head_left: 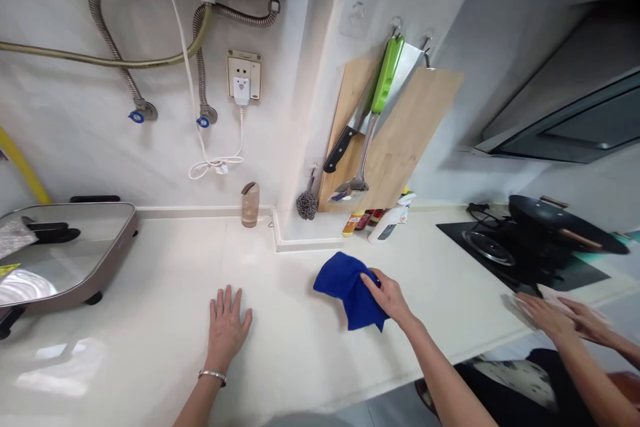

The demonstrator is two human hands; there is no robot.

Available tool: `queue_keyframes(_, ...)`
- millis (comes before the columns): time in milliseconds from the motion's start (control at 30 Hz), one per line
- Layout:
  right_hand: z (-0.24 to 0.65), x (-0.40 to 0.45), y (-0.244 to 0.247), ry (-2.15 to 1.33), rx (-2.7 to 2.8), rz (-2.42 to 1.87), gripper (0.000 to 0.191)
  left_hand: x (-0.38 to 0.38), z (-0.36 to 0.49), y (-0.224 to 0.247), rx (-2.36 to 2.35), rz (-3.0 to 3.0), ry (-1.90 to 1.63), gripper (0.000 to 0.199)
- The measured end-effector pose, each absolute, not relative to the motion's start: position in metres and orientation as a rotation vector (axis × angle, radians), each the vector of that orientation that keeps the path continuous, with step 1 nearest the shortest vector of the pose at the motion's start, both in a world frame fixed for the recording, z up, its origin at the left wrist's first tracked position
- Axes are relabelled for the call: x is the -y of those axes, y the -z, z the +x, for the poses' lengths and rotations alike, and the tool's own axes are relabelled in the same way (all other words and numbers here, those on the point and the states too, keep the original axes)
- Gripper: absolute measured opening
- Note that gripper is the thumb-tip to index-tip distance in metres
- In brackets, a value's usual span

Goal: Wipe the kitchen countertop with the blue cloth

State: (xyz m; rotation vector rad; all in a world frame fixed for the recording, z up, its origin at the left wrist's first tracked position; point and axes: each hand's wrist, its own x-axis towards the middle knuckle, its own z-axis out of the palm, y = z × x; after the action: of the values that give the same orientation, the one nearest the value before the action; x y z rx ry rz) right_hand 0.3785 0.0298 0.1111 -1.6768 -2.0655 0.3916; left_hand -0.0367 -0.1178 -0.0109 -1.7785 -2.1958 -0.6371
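Note:
A blue cleaning cloth (347,283) is pinched in my right hand (387,295), just over the white countertop (295,353). The cloth hangs loosely in folds, and I cannot tell whether its lower edge touches the surface. To the left, my left hand (227,327) lies flat on the countertop with its fingers spread and nothing under them that I can see. A bracelet circles that wrist. Behind the cloth, a white spray bottle (387,225) leans near the wall beside a yellow bottle (352,223).
An electric pan with a glass lid (117,260) stands at far left. A pinkish cup (251,205) is by the wall. A cutting board (400,140), knife (345,140) and spatula (367,140) hang ahead. At right are a wok (555,217), a stove (530,267) and another person's hands (550,317).

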Motion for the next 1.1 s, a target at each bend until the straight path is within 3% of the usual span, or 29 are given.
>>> queue_keyframes(167, 0.4, -0.033, -0.077, -0.285, 2.076, -1.93, 0.067, 0.117, -0.034, 0.008, 2.228, -1.79, 0.674, 0.057)
queue_keyframes(467, 0.309, -0.015, -0.015, -0.142, 2.282, -1.967, 0.061, 0.114, -0.032, 0.004, 2.252, -1.788, 0.623, 0.058)
queue_keyframes(667, 0.292, 0.05, -0.019, -0.186, 2.604, -1.47, 0.067, 0.111, -0.031, 0.001, 2.245, -1.807, 0.662, 0.061)
queue_keyframes(833, 0.352, 0.08, -0.026, -0.259, 2.758, -1.299, 0.071, 0.109, -0.025, -0.009, 2.274, -1.829, 0.664, 0.062)
queue_keyframes(1100, 0.502, 0.051, -0.006, 0.012, 2.542, -1.829, 0.067, 0.105, -0.021, -0.015, 2.341, -1.86, 0.614, 0.067)
